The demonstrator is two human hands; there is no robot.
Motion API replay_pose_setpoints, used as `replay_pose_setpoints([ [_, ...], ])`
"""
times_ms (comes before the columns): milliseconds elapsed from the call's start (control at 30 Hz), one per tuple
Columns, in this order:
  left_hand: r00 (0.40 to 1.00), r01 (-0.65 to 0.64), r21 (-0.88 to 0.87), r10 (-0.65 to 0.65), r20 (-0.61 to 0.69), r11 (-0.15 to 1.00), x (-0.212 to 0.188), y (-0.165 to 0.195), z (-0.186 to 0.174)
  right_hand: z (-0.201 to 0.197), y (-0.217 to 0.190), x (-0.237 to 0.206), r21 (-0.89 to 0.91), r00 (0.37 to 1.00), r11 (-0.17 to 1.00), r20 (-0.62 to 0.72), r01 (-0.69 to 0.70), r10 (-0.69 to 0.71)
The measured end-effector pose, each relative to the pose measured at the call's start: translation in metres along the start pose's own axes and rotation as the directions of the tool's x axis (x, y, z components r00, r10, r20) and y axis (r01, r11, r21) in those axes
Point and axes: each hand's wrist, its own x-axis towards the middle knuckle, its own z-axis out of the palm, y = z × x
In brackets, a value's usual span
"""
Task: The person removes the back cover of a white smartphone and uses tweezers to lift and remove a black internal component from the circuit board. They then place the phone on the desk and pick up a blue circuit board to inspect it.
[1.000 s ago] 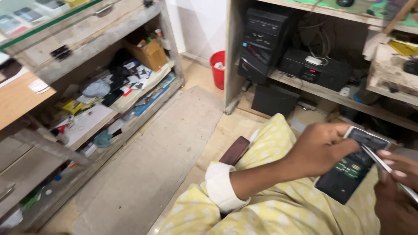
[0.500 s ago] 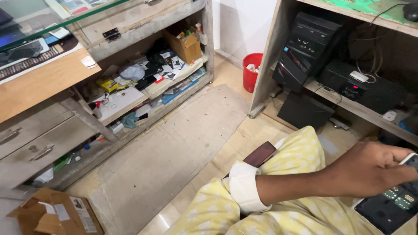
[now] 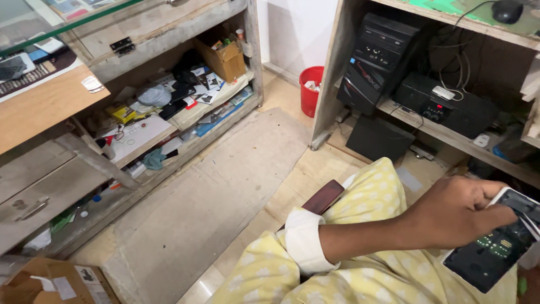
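One opened phone with its back off sits low at the right edge over my lap, and my left hand pinches it tight by the top corner. My right hand is basically out of frame, so can't tell what it's doing. I'd reckon bracing the phone flat on the yellow trousers helps, away from the cluttered shelf and red bin.

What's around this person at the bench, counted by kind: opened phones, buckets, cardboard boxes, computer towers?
Opened phone, held by the left hand: 1
Red bucket: 1
Cardboard boxes: 2, one on the shelf, one on the floor
Computer tower: 1
Total: 5
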Motion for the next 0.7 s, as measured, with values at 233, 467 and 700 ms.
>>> replay_pose_setpoints([
  [233,0.999,0.041,0.005,-0.041,0.017,0.999,-0.005,0.003,0.002,-0.015,0.022,-0.011,0.028,1.0,0.999,-0.012,-0.02,0.02],
  [467,0.998,0.061,0.061,-0.059,-0.028,0.996,-0.01,0.007,0.006,-0.022,0.036,-0.022,0.046,0.999,0.999,-0.034,-0.029,0.031],
  [700,0.997,0.073,0.097,-0.07,-0.037,0.993,-0.009,0.012,0.005,-0.027,0.046,-0.024,0.071,0.997,0.996,-0.042,-0.056,0.059],
])
